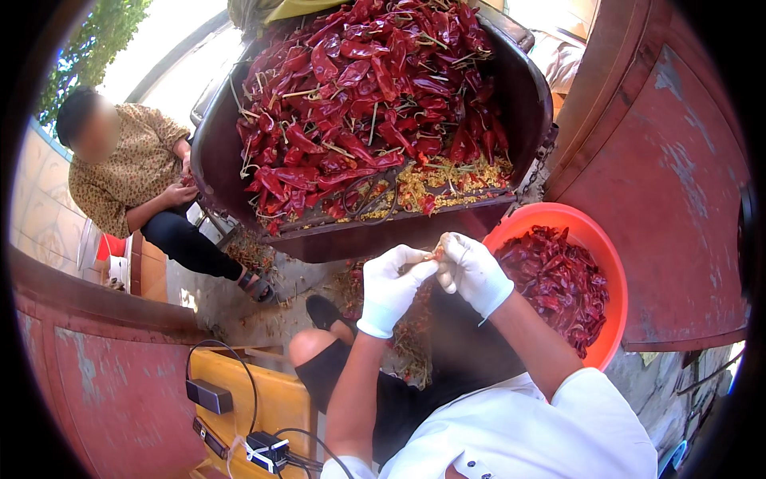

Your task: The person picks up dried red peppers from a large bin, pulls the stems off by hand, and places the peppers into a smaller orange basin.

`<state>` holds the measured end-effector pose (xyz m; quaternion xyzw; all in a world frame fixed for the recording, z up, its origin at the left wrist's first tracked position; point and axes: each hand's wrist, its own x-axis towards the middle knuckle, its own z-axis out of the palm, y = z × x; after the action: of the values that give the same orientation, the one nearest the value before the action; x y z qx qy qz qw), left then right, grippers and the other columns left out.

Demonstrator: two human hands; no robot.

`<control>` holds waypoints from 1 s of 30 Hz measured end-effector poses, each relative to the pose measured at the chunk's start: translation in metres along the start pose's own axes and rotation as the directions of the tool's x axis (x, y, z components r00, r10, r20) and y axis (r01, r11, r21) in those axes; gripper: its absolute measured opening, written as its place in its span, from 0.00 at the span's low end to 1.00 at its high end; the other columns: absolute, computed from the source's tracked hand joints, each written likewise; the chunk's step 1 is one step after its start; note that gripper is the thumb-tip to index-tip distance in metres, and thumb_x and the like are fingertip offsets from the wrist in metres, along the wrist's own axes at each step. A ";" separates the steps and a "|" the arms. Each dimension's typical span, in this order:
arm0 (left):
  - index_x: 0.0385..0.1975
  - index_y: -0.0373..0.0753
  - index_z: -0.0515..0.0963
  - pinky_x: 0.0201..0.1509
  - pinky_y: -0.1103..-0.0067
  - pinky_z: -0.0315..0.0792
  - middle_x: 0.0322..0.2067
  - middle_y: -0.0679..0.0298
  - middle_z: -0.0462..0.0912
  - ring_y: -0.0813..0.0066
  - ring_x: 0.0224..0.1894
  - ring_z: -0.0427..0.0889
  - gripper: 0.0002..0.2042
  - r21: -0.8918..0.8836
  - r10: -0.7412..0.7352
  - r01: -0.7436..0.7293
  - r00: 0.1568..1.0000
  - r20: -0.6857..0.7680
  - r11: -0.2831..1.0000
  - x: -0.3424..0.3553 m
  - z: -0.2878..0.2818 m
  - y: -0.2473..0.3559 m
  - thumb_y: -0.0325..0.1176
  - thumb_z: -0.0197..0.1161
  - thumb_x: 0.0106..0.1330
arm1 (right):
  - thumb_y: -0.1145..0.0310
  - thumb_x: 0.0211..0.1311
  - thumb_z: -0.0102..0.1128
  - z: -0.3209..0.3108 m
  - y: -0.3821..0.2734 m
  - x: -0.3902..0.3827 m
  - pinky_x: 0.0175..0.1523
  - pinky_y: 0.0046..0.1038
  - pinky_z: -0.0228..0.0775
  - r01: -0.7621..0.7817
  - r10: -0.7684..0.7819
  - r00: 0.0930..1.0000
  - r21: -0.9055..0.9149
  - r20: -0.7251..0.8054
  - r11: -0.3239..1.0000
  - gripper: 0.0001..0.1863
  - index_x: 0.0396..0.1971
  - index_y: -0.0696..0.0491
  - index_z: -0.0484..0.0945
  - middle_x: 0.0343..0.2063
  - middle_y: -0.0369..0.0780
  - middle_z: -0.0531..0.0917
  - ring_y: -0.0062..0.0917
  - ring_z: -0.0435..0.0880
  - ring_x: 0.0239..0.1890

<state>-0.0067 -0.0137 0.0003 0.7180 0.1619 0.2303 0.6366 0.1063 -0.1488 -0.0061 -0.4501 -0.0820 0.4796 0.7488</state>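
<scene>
My left hand (392,289), in a white glove, pinches one side of a small orange-red piece of dried chili pepper (436,253). The fingers of my right hand (474,273), gloved too, close on its other side; most of the piece is hidden by the fingertips. Both hands meet in front of a dark cart bed (335,242) heaped with dried red chili peppers (359,96). Pale yellow seeds (455,182) and stems lie along the bed's near edge. Right beside my right hand, an orange basin (613,267) holds darker red chili peppers (558,287).
Another person (132,160) sits at the left of the cart, hands together near its rim. Red metal door panels (646,184) stand on both sides. A yellow wooden stool (279,387) with cabled black devices (267,451) is at my left. Stems and scraps litter the floor (299,279).
</scene>
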 end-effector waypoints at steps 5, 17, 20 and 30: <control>0.36 0.32 0.79 0.50 0.71 0.79 0.30 0.59 0.83 0.75 0.32 0.83 0.04 -0.554 -0.040 0.078 0.996 0.081 0.829 -0.002 -0.016 0.007 0.26 0.61 0.67 | 0.61 0.69 0.58 -0.013 -0.017 0.006 0.35 0.25 0.77 0.111 -0.142 0.980 -0.211 -0.140 0.971 0.12 0.41 0.54 0.77 0.30 0.38 0.82 0.23 0.84 0.30; 0.56 0.41 0.74 0.35 0.80 0.76 0.46 0.62 0.81 0.71 0.41 0.81 0.17 -0.795 -0.249 0.243 0.961 0.119 0.556 0.007 -0.023 0.001 0.26 0.61 0.67 | 0.78 0.52 0.57 -0.022 -0.108 0.087 0.42 0.38 0.78 -0.014 -0.579 0.611 -0.723 0.540 -0.690 0.25 0.51 0.43 0.79 0.51 0.47 0.78 0.38 0.84 0.38; 0.52 0.39 0.76 0.32 0.82 0.73 0.44 0.62 0.81 0.73 0.40 0.81 0.14 -0.775 -0.245 0.262 0.959 0.142 0.576 0.006 -0.023 -0.005 0.26 0.61 0.67 | 0.73 0.55 0.55 -0.035 -0.113 0.114 0.41 0.38 0.78 -0.021 -0.533 0.668 -0.703 0.520 -0.711 0.18 0.47 0.46 0.80 0.53 0.50 0.77 0.38 0.85 0.38; 0.49 0.35 0.79 0.26 0.86 0.71 0.40 0.62 0.84 0.77 0.34 0.83 0.11 -0.698 -0.209 0.160 0.978 0.015 0.698 0.006 -0.021 0.001 0.24 0.60 0.67 | 0.69 0.54 0.67 -0.018 -0.120 0.097 0.37 0.35 0.75 0.244 -0.784 0.432 -0.894 0.447 -0.375 0.09 0.35 0.50 0.78 0.31 0.42 0.82 0.37 0.84 0.33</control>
<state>-0.0126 0.0070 0.0042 0.3986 0.1556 0.2323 0.8735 0.2443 -0.0992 0.0436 -0.7902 -0.4330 -0.2652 0.3432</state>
